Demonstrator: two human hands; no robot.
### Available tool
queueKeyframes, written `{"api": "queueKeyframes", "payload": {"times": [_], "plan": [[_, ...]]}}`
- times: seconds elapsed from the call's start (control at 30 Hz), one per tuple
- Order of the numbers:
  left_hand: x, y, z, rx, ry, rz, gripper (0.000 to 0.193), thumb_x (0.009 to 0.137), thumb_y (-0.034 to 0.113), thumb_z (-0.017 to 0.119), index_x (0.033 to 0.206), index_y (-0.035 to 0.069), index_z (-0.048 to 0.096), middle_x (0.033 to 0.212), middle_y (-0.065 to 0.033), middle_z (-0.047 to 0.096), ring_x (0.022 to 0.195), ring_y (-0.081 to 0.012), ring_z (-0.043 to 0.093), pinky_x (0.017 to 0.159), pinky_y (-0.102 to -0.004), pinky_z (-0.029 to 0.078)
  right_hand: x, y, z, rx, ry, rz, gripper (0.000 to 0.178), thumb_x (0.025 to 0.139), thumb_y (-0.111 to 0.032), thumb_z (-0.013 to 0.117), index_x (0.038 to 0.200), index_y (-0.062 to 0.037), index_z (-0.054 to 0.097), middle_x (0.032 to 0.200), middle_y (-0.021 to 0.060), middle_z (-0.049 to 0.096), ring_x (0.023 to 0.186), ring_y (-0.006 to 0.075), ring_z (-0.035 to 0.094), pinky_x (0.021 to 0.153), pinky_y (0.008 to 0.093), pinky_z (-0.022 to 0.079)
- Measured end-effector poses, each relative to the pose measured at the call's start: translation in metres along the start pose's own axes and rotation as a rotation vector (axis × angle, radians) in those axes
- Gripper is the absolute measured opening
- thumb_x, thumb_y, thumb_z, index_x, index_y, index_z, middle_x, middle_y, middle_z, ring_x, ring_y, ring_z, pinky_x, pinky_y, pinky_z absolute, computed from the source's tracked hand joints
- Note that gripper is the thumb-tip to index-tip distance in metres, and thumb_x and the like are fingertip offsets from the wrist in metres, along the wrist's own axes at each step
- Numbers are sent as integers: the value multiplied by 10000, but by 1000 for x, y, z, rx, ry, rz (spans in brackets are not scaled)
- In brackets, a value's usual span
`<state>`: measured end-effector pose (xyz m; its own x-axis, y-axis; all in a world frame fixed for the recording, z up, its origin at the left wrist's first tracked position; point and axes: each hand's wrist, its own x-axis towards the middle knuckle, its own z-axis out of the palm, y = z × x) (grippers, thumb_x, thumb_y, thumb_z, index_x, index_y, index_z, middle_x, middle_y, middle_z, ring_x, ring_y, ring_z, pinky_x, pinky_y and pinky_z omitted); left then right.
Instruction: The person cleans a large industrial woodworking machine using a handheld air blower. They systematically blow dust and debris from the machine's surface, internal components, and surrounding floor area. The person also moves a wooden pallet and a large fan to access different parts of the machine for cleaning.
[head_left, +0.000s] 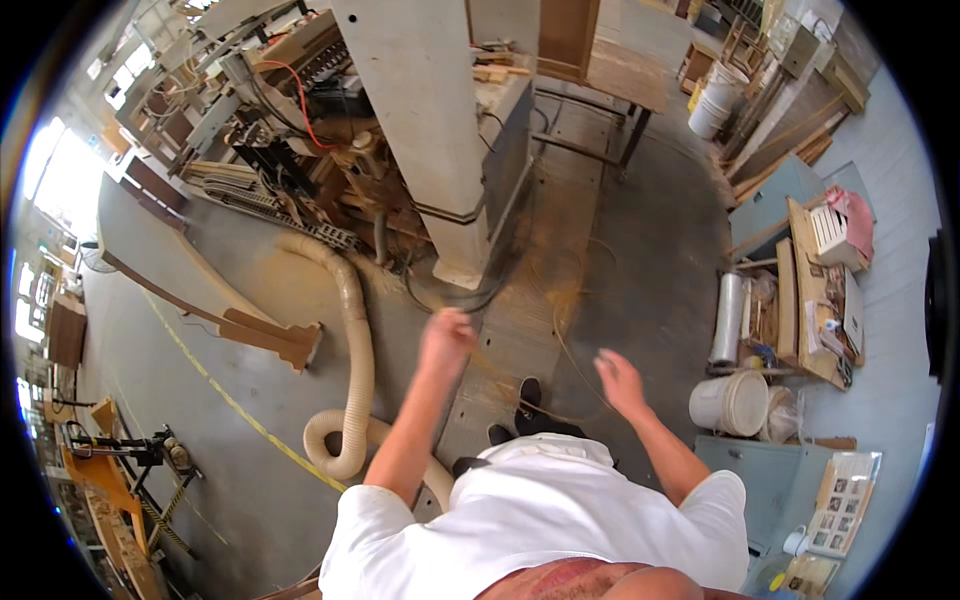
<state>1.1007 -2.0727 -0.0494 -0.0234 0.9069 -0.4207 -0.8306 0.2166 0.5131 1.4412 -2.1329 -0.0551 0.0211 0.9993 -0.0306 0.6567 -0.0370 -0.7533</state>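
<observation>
My left hand is raised ahead of me over the floor, slightly blurred, its fingers curled closed. Whether anything small is inside it does not show. My right hand is held out lower on the right, fingers loosely stretched, with no object visible in it. Neither hand appears to touch anything around it. Beyond the left hand is the foot of a pale machine column. A thin hose trails across the dusty floor between the hands. My dark shoes show below.
A thick ribbed duct hose curls on the floor at left, near a long wooden panel and a yellow floor line. Machinery stands far left. To the right are a white bucket, a cluttered shelf and a grey cabinet.
</observation>
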Motion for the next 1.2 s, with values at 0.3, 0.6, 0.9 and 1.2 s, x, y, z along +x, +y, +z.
{"api": "queueKeyframes", "payload": {"times": [0.3,0.6,0.9,1.2], "plan": [[-91,-183,82,1002,-637,-306,109,930,150,439,885,56,471,703,-17,510,572,-112,492,575,-270,467,92,25,-21,1470,-478,671,264,887,-312,562,845,-52,556,775,87,627,605,132,590,445,249,483],[-38,-231,104,1582,-650,146,97,885,135,469,930,71,526,734,-159,576,666,-327,570,594,-405,450,216,107,-227,1271,-13,380,156,896,-192,542,822,-55,530,703,7,534,481,37,392,397,182,316],[16,-226,49,1976,-266,248,104,855,152,472,934,87,487,859,-180,591,831,-405,561,673,-490,446,348,168,-360,1111,570,267,133,855,-113,500,741,-43,493,614,13,444,453,101,390,360,241,276],[123,-228,41,2161,-176,-15,197,856,184,468,1023,102,533,968,-167,620,918,-365,582,741,-462,475,413,387,-431,675,372,28,135,889,-218,492,801,-141,423,642,23,460,496,142,402,400,242,284]]}}
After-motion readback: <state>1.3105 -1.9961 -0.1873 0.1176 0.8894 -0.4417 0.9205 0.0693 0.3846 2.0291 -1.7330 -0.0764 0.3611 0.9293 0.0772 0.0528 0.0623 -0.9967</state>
